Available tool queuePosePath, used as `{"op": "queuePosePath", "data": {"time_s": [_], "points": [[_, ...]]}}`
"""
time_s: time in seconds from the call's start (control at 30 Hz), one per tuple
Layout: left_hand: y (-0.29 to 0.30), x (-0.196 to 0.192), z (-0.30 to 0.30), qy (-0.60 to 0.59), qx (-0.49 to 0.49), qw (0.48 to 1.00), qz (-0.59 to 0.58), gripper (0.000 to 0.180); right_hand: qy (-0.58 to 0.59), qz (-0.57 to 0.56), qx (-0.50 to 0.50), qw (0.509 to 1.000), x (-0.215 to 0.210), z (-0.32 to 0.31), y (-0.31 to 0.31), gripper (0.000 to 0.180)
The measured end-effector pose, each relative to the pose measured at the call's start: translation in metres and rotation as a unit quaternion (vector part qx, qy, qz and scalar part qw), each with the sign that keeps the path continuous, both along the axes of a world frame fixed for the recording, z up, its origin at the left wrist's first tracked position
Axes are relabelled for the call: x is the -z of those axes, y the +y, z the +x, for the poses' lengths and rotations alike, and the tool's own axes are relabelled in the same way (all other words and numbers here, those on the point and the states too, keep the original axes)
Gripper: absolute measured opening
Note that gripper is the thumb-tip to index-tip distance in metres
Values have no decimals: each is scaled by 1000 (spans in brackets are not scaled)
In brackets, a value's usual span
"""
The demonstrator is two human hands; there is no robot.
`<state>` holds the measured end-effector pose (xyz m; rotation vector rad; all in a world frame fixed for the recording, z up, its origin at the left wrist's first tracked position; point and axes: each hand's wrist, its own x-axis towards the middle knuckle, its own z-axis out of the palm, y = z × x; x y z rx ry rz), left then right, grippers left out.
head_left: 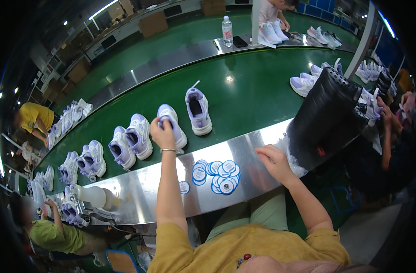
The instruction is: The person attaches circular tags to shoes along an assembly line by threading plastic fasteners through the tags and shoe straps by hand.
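My left hand (pixel 163 135) is closed on the heel and collar of a white and lavender sneaker (pixel 170 117) standing on the green conveyor belt. Just right of it, a matching sneaker (pixel 198 111) stands alone with its tongue loop sticking up. Over the metal ledge, my right hand (pixel 275 161) hovers with its fingers loosely bent and nothing visible in them. Between my hands, round blue-rimmed white stickers (pixel 226 175) lie in overlapping piles on the ledge. One single round sticker (pixel 184 187) lies apart, next to my left forearm.
More sneaker pairs (pixel 131 139) stand on the belt to the left. A large black roll (pixel 324 113) stands on the ledge at right, with more sneakers (pixel 303 84) behind it. A water bottle (pixel 227 32) and phone (pixel 239 42) sit on the far ledge. Co-workers are on both sides.
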<state>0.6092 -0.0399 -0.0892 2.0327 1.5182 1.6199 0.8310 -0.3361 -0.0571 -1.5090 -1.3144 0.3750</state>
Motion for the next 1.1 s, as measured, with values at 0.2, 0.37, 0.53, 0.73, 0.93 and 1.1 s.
{"op": "queuePosePath", "data": {"time_s": [0.2,0.37,0.53,0.73,0.93,1.1], "points": [[-43,-2,56,206,196,955,-90,29,12,-27,-24,999,13,-19,3,14],[-31,18,53,225,148,961,-69,20,-7,-1,-65,998,13,-28,-5,13],[-131,-31,83,144,278,949,24,19,18,12,41,999,1,0,-18,14],[-258,-48,79,129,374,918,-17,21,50,-19,82,995,-13,7,-15,36],[-304,-34,77,164,404,900,-20,25,36,-71,88,993,11,0,-29,47],[-293,-43,70,17,392,901,-184,35,80,-70,118,987,13,1,-38,38]]}}
